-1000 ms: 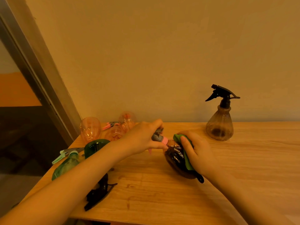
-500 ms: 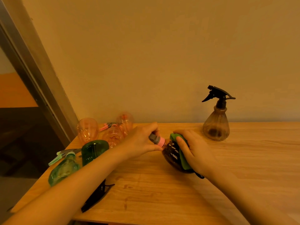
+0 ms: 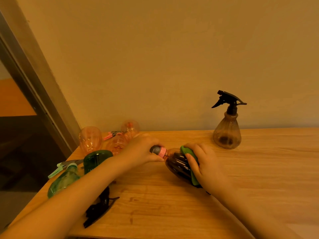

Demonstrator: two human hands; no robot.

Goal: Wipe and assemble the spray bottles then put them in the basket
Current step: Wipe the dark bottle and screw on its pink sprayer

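A dark brown spray bottle [image 3: 177, 165] lies on its side on the wooden table [image 3: 259, 178], its neck pointing left. My left hand [image 3: 141, 150] grips the grey and pink spray head [image 3: 158, 150] at that neck. My right hand [image 3: 205, 165] presses a green cloth [image 3: 189, 152] over the bottle's body. An assembled brown bottle with a black trigger [image 3: 227, 131] stands upright near the wall at the right. No basket is in view.
Several pink bottle bodies [image 3: 90, 139] and a pink trigger head [image 3: 112, 134] lie at the back left corner. Two green bottles [image 3: 96, 160] lie by the left edge. A black trigger head [image 3: 99, 208] lies under my left forearm. A door frame [image 3: 34, 83] rises at the left.
The view has shifted a little. The bottle has turned slightly under my hands, and my right hand with the cloth has slid along its body.
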